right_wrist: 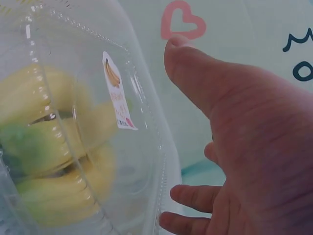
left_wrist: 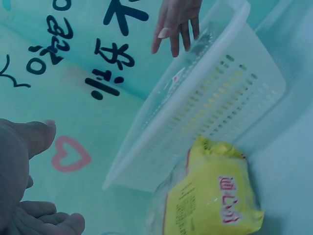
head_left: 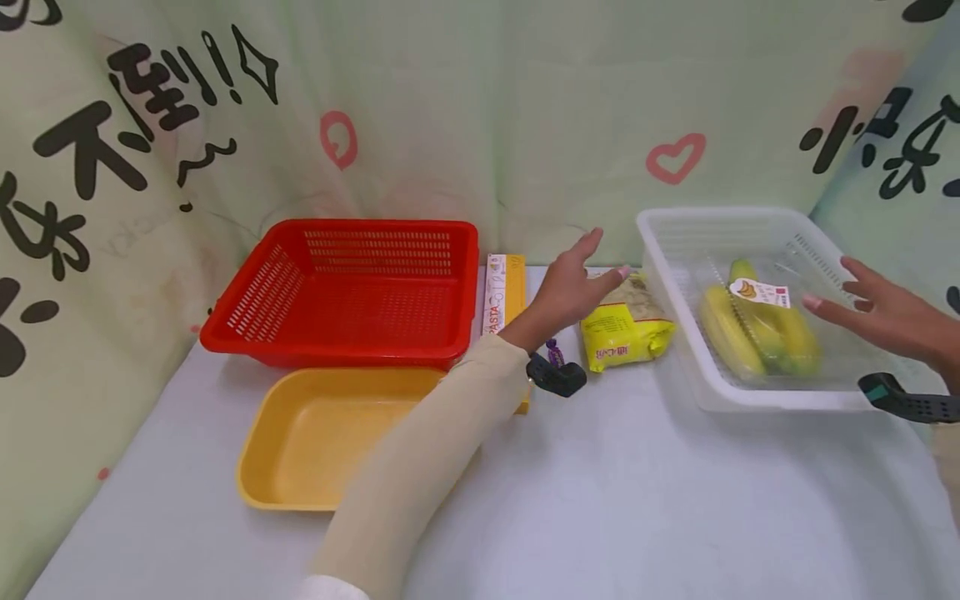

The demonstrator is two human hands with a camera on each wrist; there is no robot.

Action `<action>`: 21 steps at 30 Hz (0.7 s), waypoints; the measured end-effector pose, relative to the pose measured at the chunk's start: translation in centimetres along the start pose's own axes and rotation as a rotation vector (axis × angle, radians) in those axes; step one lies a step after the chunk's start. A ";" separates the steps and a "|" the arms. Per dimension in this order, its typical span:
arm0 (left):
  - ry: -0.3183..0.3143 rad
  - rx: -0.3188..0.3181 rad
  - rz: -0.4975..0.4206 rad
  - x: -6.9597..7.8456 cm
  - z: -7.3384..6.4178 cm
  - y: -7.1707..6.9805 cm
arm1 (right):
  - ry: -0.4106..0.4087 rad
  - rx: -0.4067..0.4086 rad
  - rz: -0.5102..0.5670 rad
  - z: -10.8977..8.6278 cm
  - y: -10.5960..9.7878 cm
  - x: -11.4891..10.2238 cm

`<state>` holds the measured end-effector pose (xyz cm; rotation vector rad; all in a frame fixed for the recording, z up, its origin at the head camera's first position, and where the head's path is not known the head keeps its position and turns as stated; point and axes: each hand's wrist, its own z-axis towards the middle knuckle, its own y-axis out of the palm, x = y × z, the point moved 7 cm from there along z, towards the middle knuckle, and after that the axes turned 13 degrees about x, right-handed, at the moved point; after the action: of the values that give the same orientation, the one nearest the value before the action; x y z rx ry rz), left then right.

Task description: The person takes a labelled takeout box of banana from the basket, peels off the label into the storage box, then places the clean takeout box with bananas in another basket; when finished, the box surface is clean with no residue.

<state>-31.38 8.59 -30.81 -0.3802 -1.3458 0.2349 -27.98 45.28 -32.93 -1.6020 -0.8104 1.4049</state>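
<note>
In the head view a white basket (head_left: 795, 402) on the right holds a clear plastic pack of bananas (head_left: 765, 333) with a small label. My right hand (head_left: 888, 312) hovers over the basket's right side, fingers spread, beside the pack. My left hand (head_left: 566, 292) is above the table between the two baskets, thumb and fingers apart, holding nothing. Close to it lies a yellow bag of food (head_left: 626, 333), leaning near the white basket's left wall. In the left wrist view the yellow bag (left_wrist: 210, 200) shows red characters. The right wrist view shows the bananas (right_wrist: 58, 137) under clear plastic.
A red basket (head_left: 375, 360) stands at the back left, with a yellow tray (head_left: 300, 492) in front of it. A pasta box (head_left: 504, 292) lies beside the red basket, partly behind my left arm. A small purple-wrapped item (head_left: 554, 353) shows by the left wrist. A printed curtain (head_left: 487, 100) hangs behind.
</note>
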 end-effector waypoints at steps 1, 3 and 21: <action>-0.009 0.000 -0.005 -0.1 -0.2 0.5 | 0.011 -0.004 -0.002 -0.1 0.1 0.1; -0.021 -0.008 -0.012 -0.2 -0.7 1.5 | 0.017 -0.015 -0.001 -0.5 0.0 0.1; -0.069 -0.084 -0.063 0.1 -4.3 9.2 | 0.053 -0.024 0.009 -1.0 1.1 1.8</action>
<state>-26.64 16.46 -35.09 -0.4027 -1.4369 0.1406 -26.81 46.19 -34.65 -1.6557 -0.7930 1.3580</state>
